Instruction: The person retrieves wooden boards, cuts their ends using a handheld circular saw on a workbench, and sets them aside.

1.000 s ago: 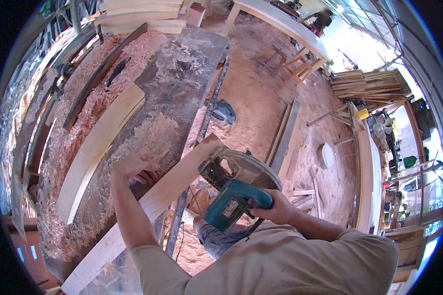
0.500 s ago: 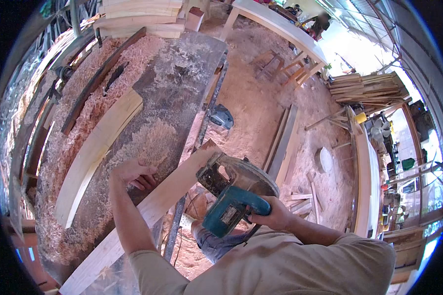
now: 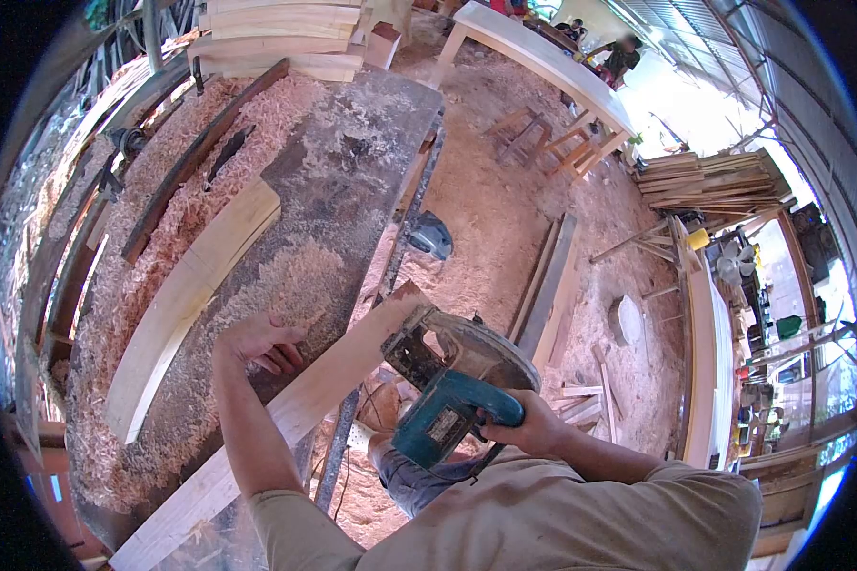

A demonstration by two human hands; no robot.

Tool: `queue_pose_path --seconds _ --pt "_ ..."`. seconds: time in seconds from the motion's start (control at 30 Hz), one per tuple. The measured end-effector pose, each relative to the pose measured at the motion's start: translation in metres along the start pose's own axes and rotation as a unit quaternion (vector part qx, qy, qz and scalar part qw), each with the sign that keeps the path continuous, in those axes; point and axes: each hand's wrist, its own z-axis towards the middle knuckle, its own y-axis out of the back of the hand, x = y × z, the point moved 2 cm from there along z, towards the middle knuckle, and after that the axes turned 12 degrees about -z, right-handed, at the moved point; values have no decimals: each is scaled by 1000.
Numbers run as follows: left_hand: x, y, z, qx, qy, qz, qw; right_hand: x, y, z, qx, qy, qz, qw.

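My right hand [image 3: 535,421] is wrapped round the rear handle of a teal circular saw [image 3: 438,414]. The saw's base and guard lie against the end part of a long pale plank [image 3: 338,371], which slants across the bench edge. My left hand [image 3: 265,344] is beside the plank's far side, over the sawdust-covered workbench [image 3: 348,181]; its fingers are apart, slightly bent, with nothing seen in them. To the left of that hand a curved board [image 3: 190,300] with pencil-like lines lies on the bench.
Shavings [image 3: 200,181] cover the bench's left side, beside a dark wooden bar [image 3: 205,157]. Stacked boards [image 3: 276,43] stand at the far end. On the floor are long beams [image 3: 548,276] and a dark blue object [image 3: 430,235]. A person [image 3: 622,59] is in the background beyond a long table [image 3: 543,62].
The view has shifted slightly, so the surroundings sit a little lower. Hands, saw and plank keep nearly the same positions relative to one another.
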Motion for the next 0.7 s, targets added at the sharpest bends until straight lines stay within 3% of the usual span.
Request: queue_pose_path --seconds 0.7 --pt "-5 -4 -7 -15 -4 1 1000 -5 2 2 13 -1 0 1000"
